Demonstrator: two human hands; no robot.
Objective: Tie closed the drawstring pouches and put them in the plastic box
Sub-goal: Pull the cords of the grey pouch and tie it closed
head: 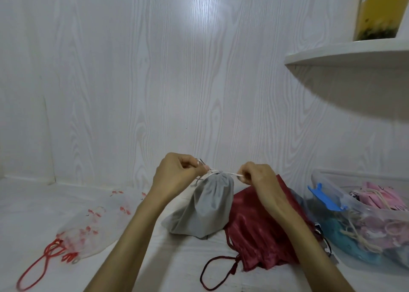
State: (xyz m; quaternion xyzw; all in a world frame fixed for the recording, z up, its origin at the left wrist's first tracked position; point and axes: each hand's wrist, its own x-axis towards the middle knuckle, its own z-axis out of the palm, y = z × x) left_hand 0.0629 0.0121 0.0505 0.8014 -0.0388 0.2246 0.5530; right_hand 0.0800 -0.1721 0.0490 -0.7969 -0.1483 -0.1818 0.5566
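Observation:
A grey drawstring pouch point(208, 207) stands upright at the centre of the white surface, its neck gathered. My left hand point(177, 172) pinches its white drawstring on the left of the neck. My right hand point(259, 174) pinches the cord on the right, and the string runs taut between them. A dark red satin pouch point(259, 232) lies flat just right of the grey one, its red cord looping toward me. A white translucent pouch with red print point(93, 225) and red cords lies at the left. The clear plastic box point(332, 187) sits at the right.
The box holds pink and teal pouches point(374, 205) and has a blue latch point(325, 197) on its near wall. A white curved shelf point(345, 55) juts out above the box, with a yellow carton point(380, 10) on it. A white wood-grain wall rises close behind the pouches.

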